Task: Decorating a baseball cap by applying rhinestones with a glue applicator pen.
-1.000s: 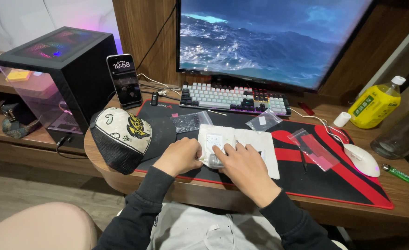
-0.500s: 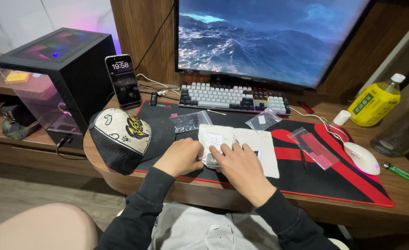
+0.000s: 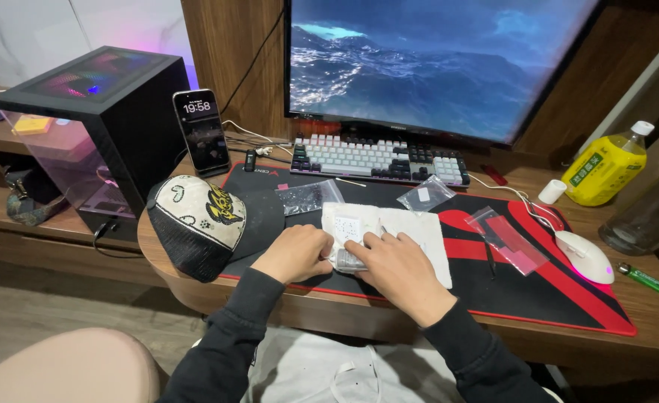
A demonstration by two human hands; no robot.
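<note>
**Hands barely shifted on small bag at cloth edge**

Since the earlier frame almost nothing has moved: both hands stay on the same spot, the right fingers only nudged slightly. Left hand is curled, fingertips pinching the near-left end of a small clear bag. Right hand lies flat-ish, fingers together, pressing down on the bag from the right. Bag sits on the near-left corner of the white cloth, which lies on the red-black mat.

Progress, judged: early to middle. One bag is being handled; whether it is open I cannot tell, the hands cover it. Three more bags look untouched: one behind the cloth, one near the keyboard, a pink one beside the mouse. Cap sits left, apart.
</note>
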